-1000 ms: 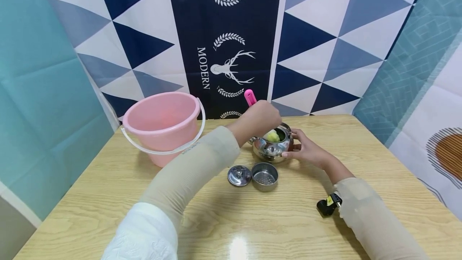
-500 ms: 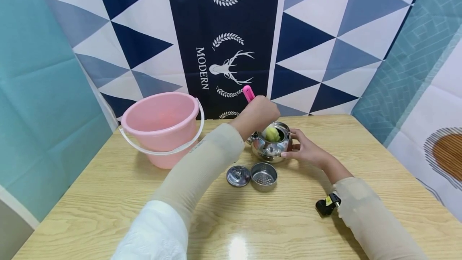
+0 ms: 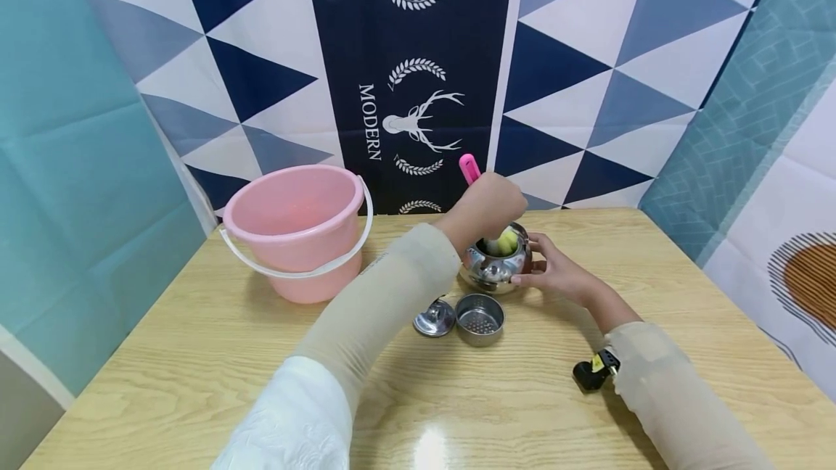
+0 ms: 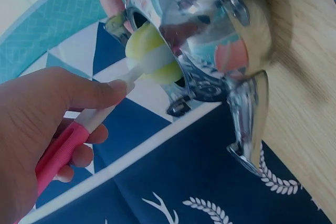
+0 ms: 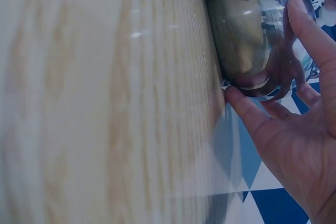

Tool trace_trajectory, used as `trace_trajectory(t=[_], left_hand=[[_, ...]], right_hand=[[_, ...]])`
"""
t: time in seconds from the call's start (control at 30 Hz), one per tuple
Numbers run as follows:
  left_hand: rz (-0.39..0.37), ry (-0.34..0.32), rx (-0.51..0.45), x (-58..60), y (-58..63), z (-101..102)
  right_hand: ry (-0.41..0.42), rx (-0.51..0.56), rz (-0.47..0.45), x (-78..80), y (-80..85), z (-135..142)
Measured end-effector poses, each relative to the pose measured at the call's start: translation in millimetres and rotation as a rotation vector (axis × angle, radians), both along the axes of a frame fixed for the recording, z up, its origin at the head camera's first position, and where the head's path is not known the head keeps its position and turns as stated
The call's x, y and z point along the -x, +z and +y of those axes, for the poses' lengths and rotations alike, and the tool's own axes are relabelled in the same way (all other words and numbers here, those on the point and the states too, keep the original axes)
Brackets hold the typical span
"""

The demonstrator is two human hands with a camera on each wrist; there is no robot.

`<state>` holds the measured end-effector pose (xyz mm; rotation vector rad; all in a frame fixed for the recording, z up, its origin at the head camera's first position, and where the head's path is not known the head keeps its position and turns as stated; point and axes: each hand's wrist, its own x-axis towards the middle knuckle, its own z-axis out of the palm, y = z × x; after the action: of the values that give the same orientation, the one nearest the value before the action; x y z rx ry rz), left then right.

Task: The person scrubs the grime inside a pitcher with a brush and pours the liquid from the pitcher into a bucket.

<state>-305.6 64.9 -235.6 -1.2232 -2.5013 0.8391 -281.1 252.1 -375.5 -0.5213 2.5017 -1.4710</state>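
Teapot (image 3: pixel 490 274) stands below left hand (image 3: pixel 490 207), touching right hand (image 3: pixel 554 268).

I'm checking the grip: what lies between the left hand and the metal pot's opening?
The left wrist view shows the white neck and yellow-green head of the pink-handled tool the left hand holds.
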Motion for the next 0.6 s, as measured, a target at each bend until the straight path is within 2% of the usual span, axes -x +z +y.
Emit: trace_trajectory(t=[0.2,0.37,0.6], left_hand=[[-0.017,0.005,0.059,-10.8,0.6,8],[0.001,-0.034,0.101,-19.2,-1.6,9],[0.047,-0.072,0.08,-28.1,-4.7,-2]], right_hand=[[0.002,0.005,-0.001,0.2,-0.3,2],[0.0,-0.005,0.0,-1.2,-0.1,3],[-0.005,-0.015,-0.008,-2.0,1.7,1]])
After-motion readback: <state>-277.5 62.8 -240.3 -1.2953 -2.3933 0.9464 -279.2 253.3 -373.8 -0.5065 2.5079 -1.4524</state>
